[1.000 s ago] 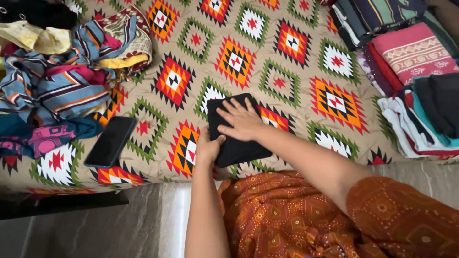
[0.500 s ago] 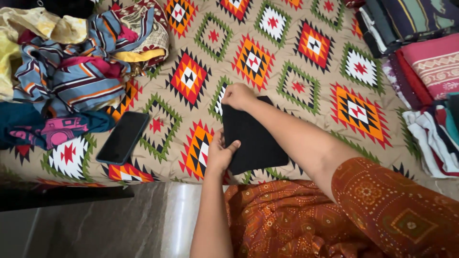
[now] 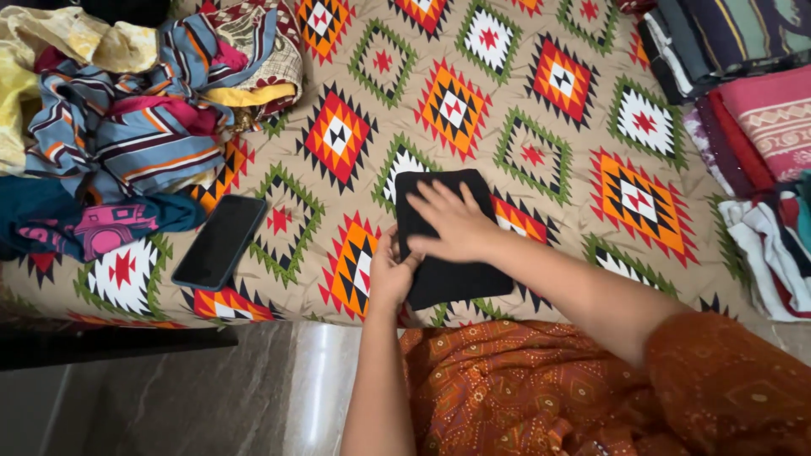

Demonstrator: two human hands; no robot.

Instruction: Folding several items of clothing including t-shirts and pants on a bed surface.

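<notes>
A folded black cloth [image 3: 456,277] lies flat on a bed covered by a patterned spread [image 3: 541,93] with orange, green and white diamonds. My right hand [image 3: 454,221] rests palm down on the cloth's middle, fingers spread. My left hand [image 3: 390,272] holds the cloth's left edge near the bed's front edge. My orange patterned garment [image 3: 524,388] fills the lower part of the view.
A black phone [image 3: 220,242] lies face up left of the cloth. A heap of unfolded colourful clothes [image 3: 127,127] sits at the bed's left. Folded stacks of fabric [image 3: 752,127] stand along the right side. Grey floor [image 3: 169,397] shows below the bed edge.
My right hand has slid back from the cloth's far left corner to its middle. My left hand stays at the left edge. The camera view shifted slightly.
</notes>
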